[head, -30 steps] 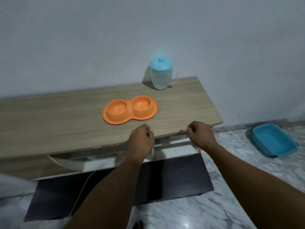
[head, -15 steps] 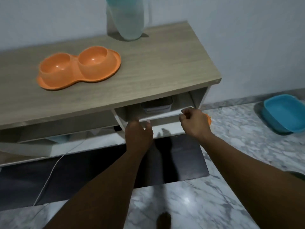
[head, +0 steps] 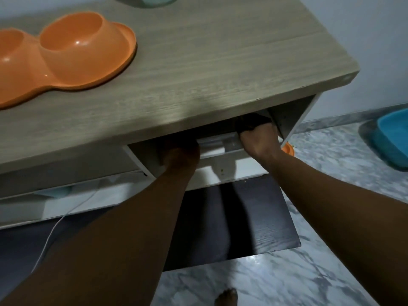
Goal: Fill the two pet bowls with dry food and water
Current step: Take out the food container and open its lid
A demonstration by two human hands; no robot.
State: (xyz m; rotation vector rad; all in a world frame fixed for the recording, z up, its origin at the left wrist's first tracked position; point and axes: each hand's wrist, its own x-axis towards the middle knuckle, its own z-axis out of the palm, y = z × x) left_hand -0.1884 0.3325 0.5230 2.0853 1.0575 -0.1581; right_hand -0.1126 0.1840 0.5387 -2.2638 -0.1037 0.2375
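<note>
Two hands are inside the open shelf (head: 287, 117) under the worktop (head: 220, 62). The left hand (head: 180, 154) is in shadow and the right hand (head: 258, 140) curls at the right end of a pale container (head: 217, 142) lying between them, but I cannot tell whether either grips it. The orange double pet bowl (head: 66, 54) sits on the worktop, well apart from the hands, up and to the left. Half a second ago both hands were at the shelf's front lip, with the container deeper in.
</note>
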